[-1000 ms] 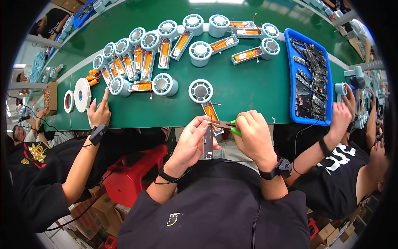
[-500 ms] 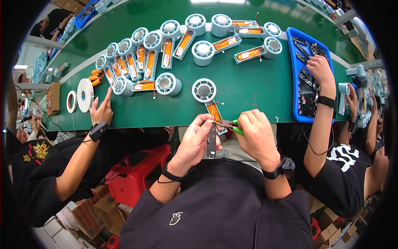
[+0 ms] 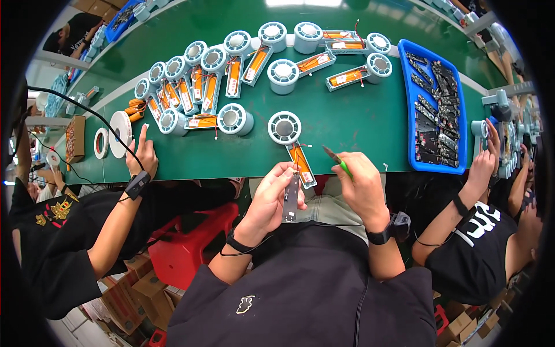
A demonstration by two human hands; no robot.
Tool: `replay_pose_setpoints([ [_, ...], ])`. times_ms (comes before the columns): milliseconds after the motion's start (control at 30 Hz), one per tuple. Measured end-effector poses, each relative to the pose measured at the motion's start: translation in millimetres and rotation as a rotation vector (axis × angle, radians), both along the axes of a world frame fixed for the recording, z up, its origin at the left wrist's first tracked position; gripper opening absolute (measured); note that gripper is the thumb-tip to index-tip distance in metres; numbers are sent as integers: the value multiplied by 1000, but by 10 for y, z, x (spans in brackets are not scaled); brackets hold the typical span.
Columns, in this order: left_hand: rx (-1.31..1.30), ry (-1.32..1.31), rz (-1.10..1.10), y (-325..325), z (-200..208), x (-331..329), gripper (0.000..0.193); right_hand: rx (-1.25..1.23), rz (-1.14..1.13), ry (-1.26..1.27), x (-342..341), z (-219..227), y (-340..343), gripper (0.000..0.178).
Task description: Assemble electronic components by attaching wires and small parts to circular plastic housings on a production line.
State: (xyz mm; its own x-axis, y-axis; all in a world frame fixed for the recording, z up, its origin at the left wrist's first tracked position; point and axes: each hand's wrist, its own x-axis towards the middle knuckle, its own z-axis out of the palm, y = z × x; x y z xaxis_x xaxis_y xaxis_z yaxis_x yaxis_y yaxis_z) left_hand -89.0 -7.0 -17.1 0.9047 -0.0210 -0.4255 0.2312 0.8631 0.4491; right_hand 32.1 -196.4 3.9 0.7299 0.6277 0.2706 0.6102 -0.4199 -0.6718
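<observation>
At the near edge of the green table (image 3: 231,155), left hand (image 3: 268,199) pinched a black circuit board (image 3: 291,202) near its upper end, fingers closed. Right hand (image 3: 364,185) curled round green-handled pliers (image 3: 334,157), tips apart from board. Orange battery (image 3: 300,159) lay just beyond, in its round-headed pale-blue housing (image 3: 284,127). Judgement: good work wanted steady pinch, slack leads (image 3: 306,146), tips clear of battery.

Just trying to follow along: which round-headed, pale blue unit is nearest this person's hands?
The front-middle unit, its orange pack just beyond the left hand; the others on the green table are farther away.
</observation>
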Motion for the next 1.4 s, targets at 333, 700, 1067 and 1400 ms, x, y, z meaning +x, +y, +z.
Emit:
replay_pose_setpoints([
  [333, 88, 73, -5, -50, 72, 26, 27, 211, -45, 175, 117, -66, -97, 11],
  [700, -15, 44, 0, -16, 41, 14, 26, -212, 160, -198, -106, 126, -41, 22],
  [1067, -6, 40, 14, -48, 13, 2, 30, -262, 203, -185, -122, 129, -3, 34],
  [1400, 8, 41, 1, -41, 8, -2, 30, -268, 199, -158, -104, 134, 25, 35],
])
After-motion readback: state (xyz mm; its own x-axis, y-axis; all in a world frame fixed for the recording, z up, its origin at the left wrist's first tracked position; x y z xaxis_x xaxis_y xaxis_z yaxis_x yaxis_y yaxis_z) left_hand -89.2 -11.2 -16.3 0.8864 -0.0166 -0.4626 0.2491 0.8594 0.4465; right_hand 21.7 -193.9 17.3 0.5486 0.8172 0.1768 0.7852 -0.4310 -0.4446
